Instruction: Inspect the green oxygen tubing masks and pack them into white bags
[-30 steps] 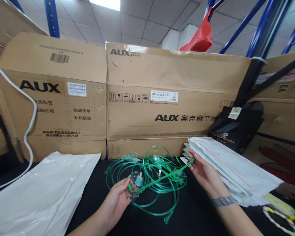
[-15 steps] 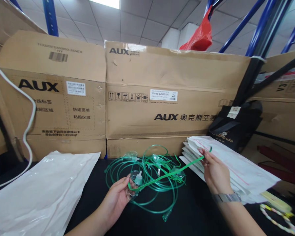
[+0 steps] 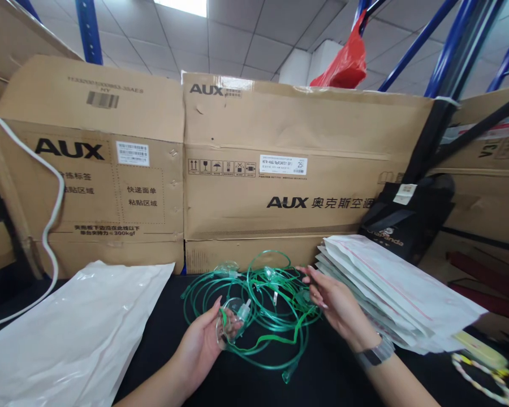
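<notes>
My left hand is closed on a clear mask with a pale connector pointing up and right. A green strap runs from the mask across to the right, slack and bent. Coils of green tubing with more clear mask parts lie on the black surface between and behind my hands. My right hand is beside the right edge of the tubing, fingers apart and pointing left, with nothing visibly held. A tube end lies at the near side of the coils.
White packages lie in a stack at the right, and a big white bag is at the left. Cardboard boxes stand behind. A black bag, a beaded loop and a white cable are at the sides.
My right hand has let go of the strap and moved left toward the tubing. The strap, stretched taut before, now hangs loose. My left hand has stayed nearly in place.
</notes>
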A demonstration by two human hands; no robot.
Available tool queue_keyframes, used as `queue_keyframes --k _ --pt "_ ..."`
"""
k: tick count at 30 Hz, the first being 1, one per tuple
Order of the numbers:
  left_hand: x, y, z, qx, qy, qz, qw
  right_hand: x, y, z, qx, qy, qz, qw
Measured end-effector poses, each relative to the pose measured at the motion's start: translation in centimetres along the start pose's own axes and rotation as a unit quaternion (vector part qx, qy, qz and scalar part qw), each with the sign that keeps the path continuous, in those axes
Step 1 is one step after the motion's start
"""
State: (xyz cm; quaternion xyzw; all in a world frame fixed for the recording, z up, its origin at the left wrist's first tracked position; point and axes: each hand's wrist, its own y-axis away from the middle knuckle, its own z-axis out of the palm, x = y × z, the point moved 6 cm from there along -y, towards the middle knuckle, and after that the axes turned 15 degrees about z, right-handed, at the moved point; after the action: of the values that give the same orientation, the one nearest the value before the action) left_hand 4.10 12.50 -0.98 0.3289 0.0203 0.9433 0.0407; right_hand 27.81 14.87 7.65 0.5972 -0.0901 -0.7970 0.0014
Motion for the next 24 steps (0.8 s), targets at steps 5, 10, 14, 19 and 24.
queue_keyframes --k 5,10,14,19,24 --pt "0.3 0.0 1.0 -0.034 0.013 0.005 0.999 2.8 2.7 5.1 -0.129 0.187 0.058 0.972" --pt "0.5 1.0 3.5 -0.118 0.062 -0.011 0.991 6.2 4.5 8.0 -0.225 0.228 0.125 0.939" --pt "0.1 1.7 4.0 -0.144 0.060 -0.036 0.987 6.6 4.3 8.0 -0.229 0.148 0.131 0.953" --pt "-0.8 3.0 4.3 -0.179 -0.001 -0.119 0.977 6.9 4.9 8.0 -0.283 0.106 0.197 0.933" --pt "-1.5 3.3 3.7 -0.192 -0.155 -0.094 0.964 8.1 5.6 8.3 -0.270 0.223 0.217 0.911"
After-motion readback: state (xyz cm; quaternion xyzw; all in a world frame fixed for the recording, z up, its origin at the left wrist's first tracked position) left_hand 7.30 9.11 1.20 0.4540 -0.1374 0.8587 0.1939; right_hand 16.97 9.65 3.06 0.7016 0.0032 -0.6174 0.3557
